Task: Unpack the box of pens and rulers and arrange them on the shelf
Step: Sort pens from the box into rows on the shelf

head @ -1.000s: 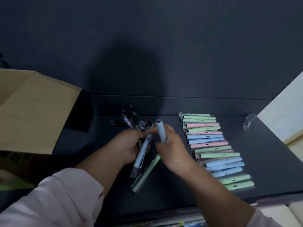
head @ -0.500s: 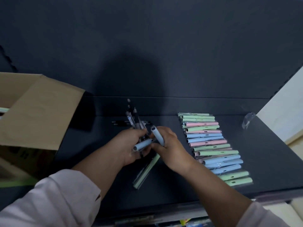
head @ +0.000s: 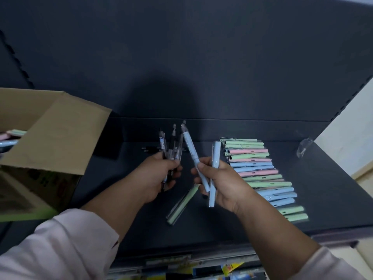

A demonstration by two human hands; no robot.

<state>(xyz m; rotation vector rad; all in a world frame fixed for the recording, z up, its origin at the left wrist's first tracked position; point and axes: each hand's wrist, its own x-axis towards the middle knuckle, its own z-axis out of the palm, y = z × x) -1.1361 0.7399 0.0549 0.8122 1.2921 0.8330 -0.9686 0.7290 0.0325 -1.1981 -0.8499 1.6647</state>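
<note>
1. On the dark matte shelf (head: 323, 188), near its middle, a bundle of slim clear-and-black pens (head: 171, 146) is being gripped by the left hand (head: 159, 174). The fingers are curled round the barrels and the tips are fanning upward.
2. Just beside it, two smooth pale-blue pens are being held by the right hand (head: 224, 182), with the fingers wrapped round both. The tilted blue pen (head: 190, 150) is leaning to the left and the upright blue pen (head: 215, 156) is standing nearly vertical.
3. Between and below the hands, a green sleeved pen (head: 182, 205) in glossy clear wrapping is lying slantwise on the shelf, touched by neither hand.
4. To the right, a row of pastel pens (head: 260, 174) is being kept side by side. They are cylindrical, in green, pink and blue, and their clear wrapping is glinting.
5. At the left, a brown cardboard box (head: 50, 134) is standing with its flap open. A few pastel pens inside are being cut off by the frame edge.
6. The printing on the box side is being blurred beyond reading. A white label on one clear pen is too small to be read.
7. At the shelf's back right, a clear plastic piece (head: 303, 147) is hard to make out.
</note>
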